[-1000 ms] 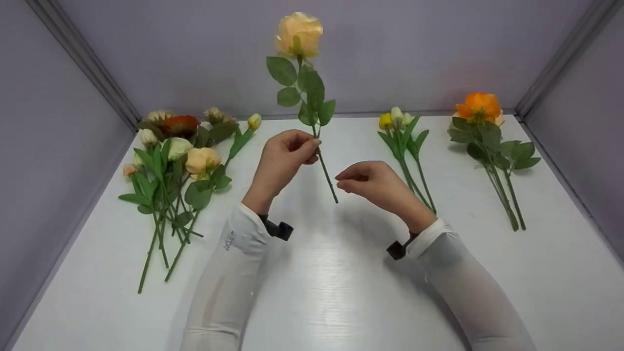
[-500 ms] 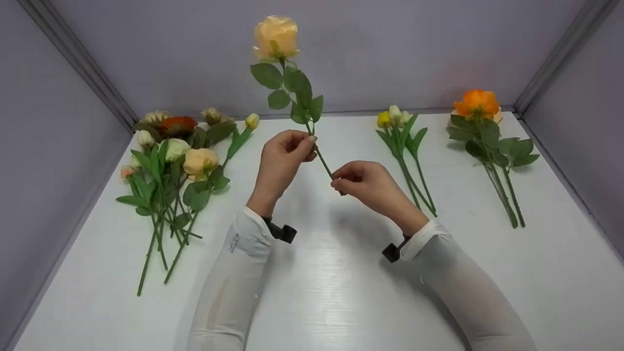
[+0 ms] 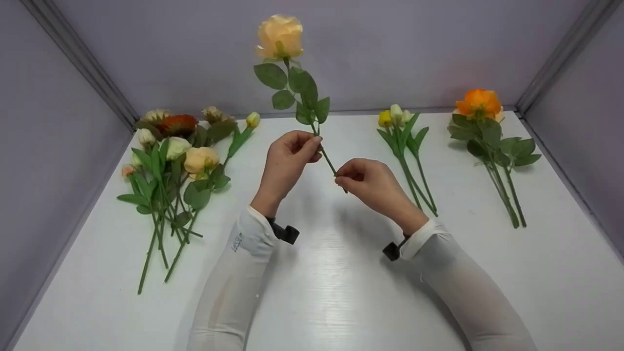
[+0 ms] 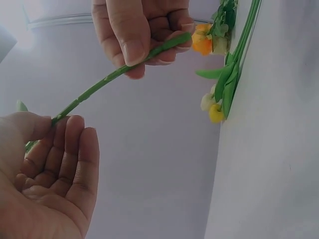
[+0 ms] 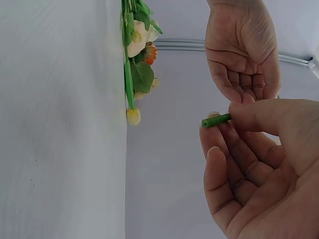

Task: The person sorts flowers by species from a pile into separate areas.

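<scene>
A peach rose [image 3: 280,38] with green leaves is held up over the middle of the table, its bloom at the top and its stem slanting down to the right. My left hand [image 3: 288,163] pinches the stem just below the leaves, between thumb and fingers. Lower down, my right hand [image 3: 378,187] pinches the stem close to its bottom end. In the right wrist view the cut stem end [image 5: 212,121] sticks out a little past my thumb and fingertips. The left wrist view shows the bare green stem [image 4: 99,87] running from one hand to the other.
A mixed heap of roses, tulips and other flowers [image 3: 168,165] lies at the left of the white table [image 3: 317,292]. Several tulips [image 3: 404,146] lie right of centre at the back. Orange and pale roses [image 3: 480,107] lie at the far right. Grey walls enclose the table.
My right hand has moved in to the lower stem and now pinches it. The rose has tilted to the left, its bloom shifting left and its lower end slightly right and up.
</scene>
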`<state>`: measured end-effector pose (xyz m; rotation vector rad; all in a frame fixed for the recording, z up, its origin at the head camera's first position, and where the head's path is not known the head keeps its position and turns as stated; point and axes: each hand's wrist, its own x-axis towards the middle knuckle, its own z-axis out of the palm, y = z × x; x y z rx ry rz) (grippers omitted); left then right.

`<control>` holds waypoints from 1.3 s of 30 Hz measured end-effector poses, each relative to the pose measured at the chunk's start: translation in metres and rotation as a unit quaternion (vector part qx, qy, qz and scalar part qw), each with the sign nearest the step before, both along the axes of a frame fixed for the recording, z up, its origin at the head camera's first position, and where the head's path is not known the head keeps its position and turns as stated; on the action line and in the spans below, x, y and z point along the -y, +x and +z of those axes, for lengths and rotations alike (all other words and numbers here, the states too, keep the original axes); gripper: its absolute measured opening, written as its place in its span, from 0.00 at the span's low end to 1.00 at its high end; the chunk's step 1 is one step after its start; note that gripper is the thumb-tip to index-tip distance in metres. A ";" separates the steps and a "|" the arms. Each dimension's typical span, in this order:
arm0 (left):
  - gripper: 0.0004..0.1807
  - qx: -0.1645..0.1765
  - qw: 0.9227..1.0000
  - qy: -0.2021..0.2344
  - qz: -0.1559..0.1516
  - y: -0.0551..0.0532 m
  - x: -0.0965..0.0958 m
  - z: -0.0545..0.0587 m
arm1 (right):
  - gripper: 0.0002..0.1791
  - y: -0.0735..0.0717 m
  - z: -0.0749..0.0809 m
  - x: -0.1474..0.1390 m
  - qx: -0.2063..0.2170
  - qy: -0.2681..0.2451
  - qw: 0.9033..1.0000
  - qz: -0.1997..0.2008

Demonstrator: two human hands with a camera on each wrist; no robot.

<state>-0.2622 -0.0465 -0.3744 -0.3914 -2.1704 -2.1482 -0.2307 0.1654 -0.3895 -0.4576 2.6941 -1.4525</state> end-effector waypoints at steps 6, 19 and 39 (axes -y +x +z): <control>0.15 -0.019 0.999 -0.043 -0.022 0.006 -0.005 0.006 | 0.03 -0.002 0.003 -0.003 -0.047 0.006 0.999 -0.005; 0.36 -0.248 0.866 -0.397 -0.175 0.040 -0.051 -0.001 | 0.16 0.002 0.023 -0.122 -0.060 0.098 0.980 -0.161; 0.34 -0.276 0.799 -0.466 -0.261 0.053 -0.077 -0.017 | 0.15 0.010 -0.022 -0.240 0.071 0.313 0.933 -0.165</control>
